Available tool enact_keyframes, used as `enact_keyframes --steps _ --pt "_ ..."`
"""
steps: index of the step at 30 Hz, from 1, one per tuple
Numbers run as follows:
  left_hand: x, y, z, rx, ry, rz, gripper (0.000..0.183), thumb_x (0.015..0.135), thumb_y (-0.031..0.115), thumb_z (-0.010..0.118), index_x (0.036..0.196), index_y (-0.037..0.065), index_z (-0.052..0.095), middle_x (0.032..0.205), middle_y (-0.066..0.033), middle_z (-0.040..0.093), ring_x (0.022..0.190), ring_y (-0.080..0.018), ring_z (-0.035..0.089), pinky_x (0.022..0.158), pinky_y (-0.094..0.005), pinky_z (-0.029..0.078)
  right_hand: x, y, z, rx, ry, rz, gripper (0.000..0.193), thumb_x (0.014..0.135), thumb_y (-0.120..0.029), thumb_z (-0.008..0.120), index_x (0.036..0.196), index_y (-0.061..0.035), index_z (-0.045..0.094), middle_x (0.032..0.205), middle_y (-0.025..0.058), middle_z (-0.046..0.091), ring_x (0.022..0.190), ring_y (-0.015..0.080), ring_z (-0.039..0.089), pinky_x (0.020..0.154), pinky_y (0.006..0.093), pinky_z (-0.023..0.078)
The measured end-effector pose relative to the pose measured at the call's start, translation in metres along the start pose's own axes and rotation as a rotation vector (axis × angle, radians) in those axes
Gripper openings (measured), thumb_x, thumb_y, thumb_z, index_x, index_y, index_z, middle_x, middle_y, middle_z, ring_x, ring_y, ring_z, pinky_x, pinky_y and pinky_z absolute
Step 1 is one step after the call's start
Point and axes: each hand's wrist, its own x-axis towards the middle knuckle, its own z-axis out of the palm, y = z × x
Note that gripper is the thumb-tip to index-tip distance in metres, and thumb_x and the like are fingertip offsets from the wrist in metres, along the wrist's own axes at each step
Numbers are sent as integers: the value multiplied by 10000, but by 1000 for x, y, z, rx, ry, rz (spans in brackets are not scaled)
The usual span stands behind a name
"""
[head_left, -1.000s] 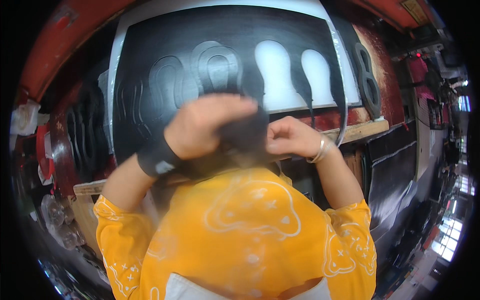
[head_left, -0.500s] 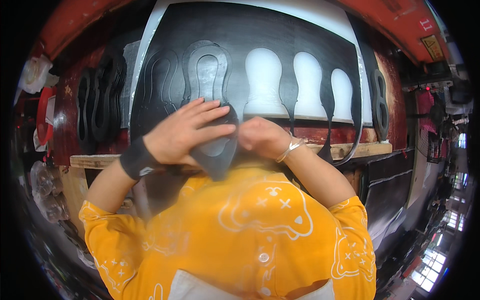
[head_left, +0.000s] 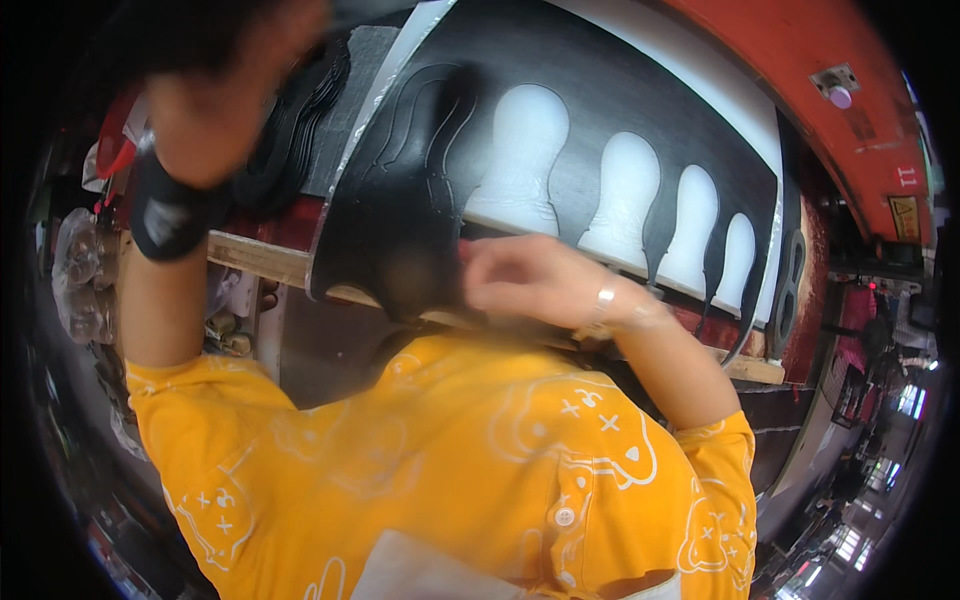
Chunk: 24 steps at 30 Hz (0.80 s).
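Note:
A black sheet (head_left: 600, 95) lies over a white board, with several sole-shaped cutouts (head_left: 530, 140) showing white through it. Left of these, curved outlines (head_left: 425, 125) mark the sheet, and its near flap hangs over the table's front edge. My right hand (head_left: 530, 280) is at the flap's right side, fingers curled against the black material, their tips partly hidden. High at the far left, my left hand (head_left: 225, 100) is raised and smeared by motion. Something dark is beside it, too blurred to name, and its fingers cannot be made out.
Stacked black sole-shaped pieces (head_left: 310, 130) lie left of the sheet. A black looped piece (head_left: 790, 290) lies at the right. A wooden strip (head_left: 255, 257) runs along the table's front. An orange machine part (head_left: 790, 70) overhangs the far right. Clear plastic bundles (head_left: 85, 260) are at the left.
My left hand has lifted from the dark sole-shaped piece and swung up to the far left. My right hand stays near the front edge. The view has turned, showing another white cutout.

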Motion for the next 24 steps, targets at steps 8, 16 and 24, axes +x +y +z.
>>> enact_keyframes --steps 8,16,24 --pt "-81 -19 45 453 -531 91 541 665 159 732 1193 133 619 1241 -113 589 1182 -302 539 1024 -448 404 41 47 27 1147 -53 -153 256 920 -279 566 793 -57 569 842 57 590 798 133 511 778 291 398" --pt "14 -3 -16 -425 257 -65 255 911 158 567 1121 22 617 1047 -111 662 947 -229 637 820 -341 517 -3 -17 -13 -133 86 43 205 835 -204 663 886 -13 609 1019 101 657 922 151 602 810 302 477" --pt "69 20 21 756 130 399 374 797 37 693 1161 75 615 987 -76 669 844 -207 638 773 -293 498 -52 -55 -84 -770 1039 -869 912 625 -236 837 1368 -11 361 1420 137 394 1305 291 385 1037 406 343"
